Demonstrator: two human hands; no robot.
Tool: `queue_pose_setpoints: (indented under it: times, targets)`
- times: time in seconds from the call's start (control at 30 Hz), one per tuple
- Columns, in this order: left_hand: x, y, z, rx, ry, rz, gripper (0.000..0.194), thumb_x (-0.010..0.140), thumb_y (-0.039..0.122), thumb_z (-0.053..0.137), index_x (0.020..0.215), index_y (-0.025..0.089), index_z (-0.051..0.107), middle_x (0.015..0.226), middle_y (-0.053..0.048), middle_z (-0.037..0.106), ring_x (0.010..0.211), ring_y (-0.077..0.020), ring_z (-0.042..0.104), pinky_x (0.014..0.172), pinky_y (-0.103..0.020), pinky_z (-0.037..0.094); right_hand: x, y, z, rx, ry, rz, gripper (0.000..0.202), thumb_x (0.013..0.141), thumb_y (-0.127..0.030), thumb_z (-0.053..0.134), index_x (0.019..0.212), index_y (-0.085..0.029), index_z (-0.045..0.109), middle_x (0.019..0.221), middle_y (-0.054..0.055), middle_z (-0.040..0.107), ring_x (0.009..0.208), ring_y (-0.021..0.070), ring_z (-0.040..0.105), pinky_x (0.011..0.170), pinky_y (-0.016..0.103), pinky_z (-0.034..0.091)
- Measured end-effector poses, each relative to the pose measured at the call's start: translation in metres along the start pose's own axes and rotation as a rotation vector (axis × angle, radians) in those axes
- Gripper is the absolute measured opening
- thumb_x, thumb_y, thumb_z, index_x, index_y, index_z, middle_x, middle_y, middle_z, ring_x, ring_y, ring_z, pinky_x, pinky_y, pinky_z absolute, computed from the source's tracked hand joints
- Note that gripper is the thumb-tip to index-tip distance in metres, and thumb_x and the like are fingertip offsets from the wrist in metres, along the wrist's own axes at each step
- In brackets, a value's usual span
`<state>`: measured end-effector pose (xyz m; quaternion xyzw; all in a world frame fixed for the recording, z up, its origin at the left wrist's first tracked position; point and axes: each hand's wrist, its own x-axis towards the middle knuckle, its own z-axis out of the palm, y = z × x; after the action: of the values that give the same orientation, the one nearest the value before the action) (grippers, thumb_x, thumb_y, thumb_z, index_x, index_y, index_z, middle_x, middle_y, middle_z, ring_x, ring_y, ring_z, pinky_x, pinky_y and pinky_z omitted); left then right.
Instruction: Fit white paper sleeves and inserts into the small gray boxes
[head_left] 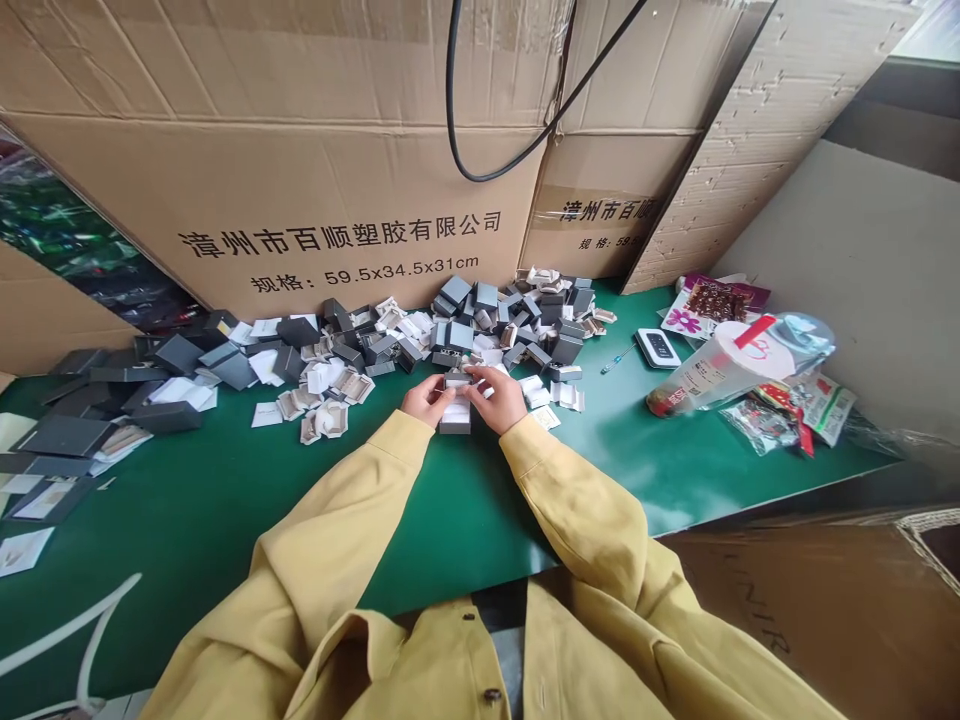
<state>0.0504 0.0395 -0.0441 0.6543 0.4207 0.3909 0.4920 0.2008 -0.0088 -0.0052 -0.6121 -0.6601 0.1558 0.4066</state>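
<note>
At the middle of the green table, both my hands are on one small dark grey box (455,428) with a white inside. My left hand (429,402) grips its left side, with bent fingers near the top edge. On the other side, my right hand (495,398) holds it with the thumb and fingers. The fingers cover much of the box, so its contents are hard to make out. Just beyond my hands lies a heap of similar grey boxes (454,336), mixed with white paper slips and beige inserts (328,422).
Large cardboard cartons (337,180) stand behind the green table (300,510), and a black cable (480,178) hangs before them. More grey boxes (64,436) lie at left. A small digital device (658,348), a drink cup (720,365) and snack packets (825,405) are at right.
</note>
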Motion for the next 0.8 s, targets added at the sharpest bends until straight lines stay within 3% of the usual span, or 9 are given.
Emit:
queue_pose_setpoints:
  times: [0.2,0.5,0.8]
  targets:
    - [-0.005,0.009,-0.003,0.332,-0.02,0.058,0.036,0.076,0.049,0.05,0.094,0.018,0.054,0.073,-0.003,0.064,0.068,-0.0175,0.061,0.061,-0.026,0.046,-0.004,-0.005,0.004,-0.115,-0.032,0.04,0.02,0.08,-0.027,0.052,0.096,-0.021,0.06,0.087,0.002,0.063,0.067,0.0129,0.058,0.068,0.025,0.046]
    - [-0.008,0.019,-0.002,0.485,-0.008,0.123,0.026,0.078,0.046,0.047,0.081,0.021,0.054,0.058,0.002,0.056,0.053,-0.0135,0.053,0.054,-0.023,0.038,-0.006,-0.003,0.008,-0.195,-0.053,0.052,0.019,0.077,-0.021,0.05,0.093,-0.021,0.06,0.087,0.002,0.065,0.07,0.0141,0.058,0.066,0.025,0.045]
    - [-0.011,0.022,-0.003,0.49,-0.014,0.144,0.028,0.081,0.048,0.044,0.081,0.021,0.052,0.058,0.002,0.055,0.051,-0.0132,0.051,0.051,-0.022,0.037,-0.002,-0.004,0.001,0.133,-0.051,0.127,0.03,0.071,-0.02,0.055,0.101,-0.019,0.059,0.088,0.001,0.064,0.055,0.0081,0.052,0.063,0.024,0.049]
